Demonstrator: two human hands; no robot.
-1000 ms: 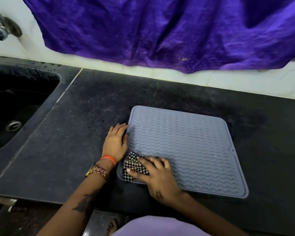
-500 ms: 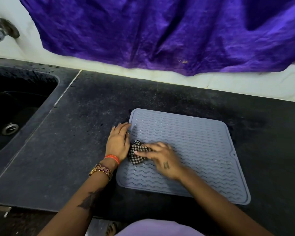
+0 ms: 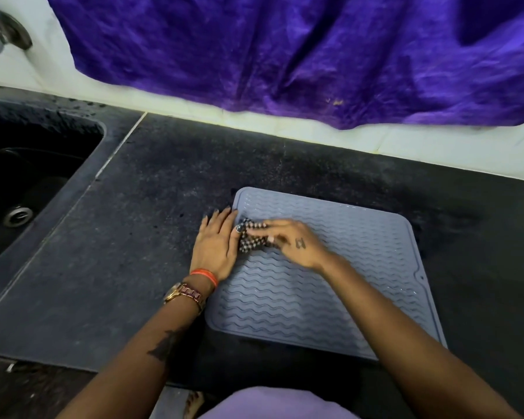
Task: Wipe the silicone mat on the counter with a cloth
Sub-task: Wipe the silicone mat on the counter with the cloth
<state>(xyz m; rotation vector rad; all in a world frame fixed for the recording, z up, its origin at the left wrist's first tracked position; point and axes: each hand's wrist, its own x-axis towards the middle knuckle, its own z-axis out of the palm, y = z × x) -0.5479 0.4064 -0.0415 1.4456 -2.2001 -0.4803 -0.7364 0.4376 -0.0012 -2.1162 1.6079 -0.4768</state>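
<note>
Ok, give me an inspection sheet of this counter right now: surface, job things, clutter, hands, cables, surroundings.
Surface: dark counter, speckled.
Job's things: grey silicone mat lies flat; checked cloth bunched at its far left corner.
Clutter: nothing seen.
Hands: left hand rests flat at the mat's left edge; right hand holds the cloth against the mat.
Cables: nothing seen.
Surroundings: black sink at left, tap above it, purple fabric hanging over the white wall.
</note>
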